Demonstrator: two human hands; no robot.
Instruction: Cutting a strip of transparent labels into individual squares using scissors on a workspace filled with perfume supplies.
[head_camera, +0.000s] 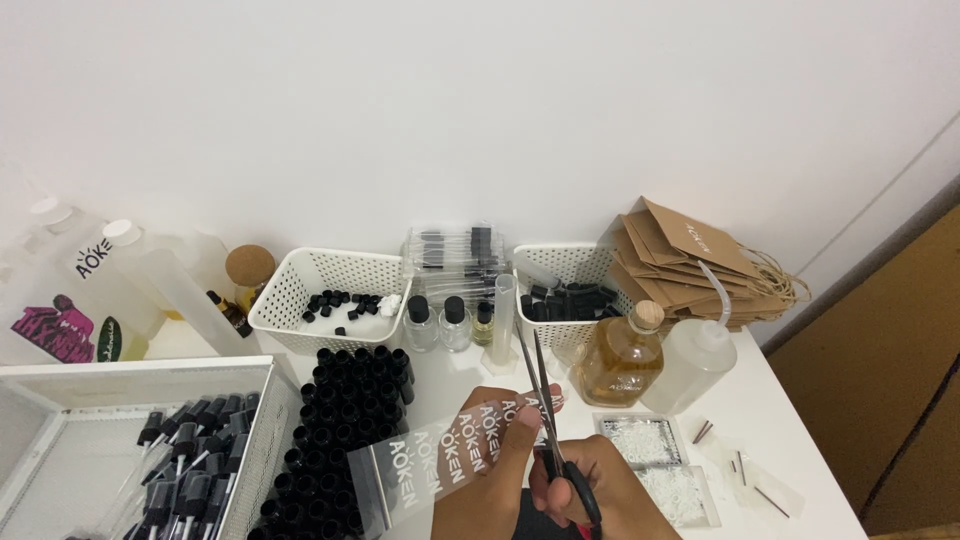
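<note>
My left hand (495, 480) holds a clear plastic strip (440, 455) printed with white lettering, pinching its right end at the bottom centre. My right hand (590, 490) grips black-handled scissors (545, 400), whose thin blades are spread apart and point up and away from me, right at the strip's right end. Both hands touch each other above the white table (770, 420).
A block of small black-capped bottles (345, 430) stands left of the strip. Behind are two white perforated baskets (300, 285) (575, 262), small glass bottles (440, 322), an amber corked bottle (620, 362), a white squeeze bottle (690, 365), brown paper bags (690, 255). A white tray (60, 375) with sprayer pumps sits left.
</note>
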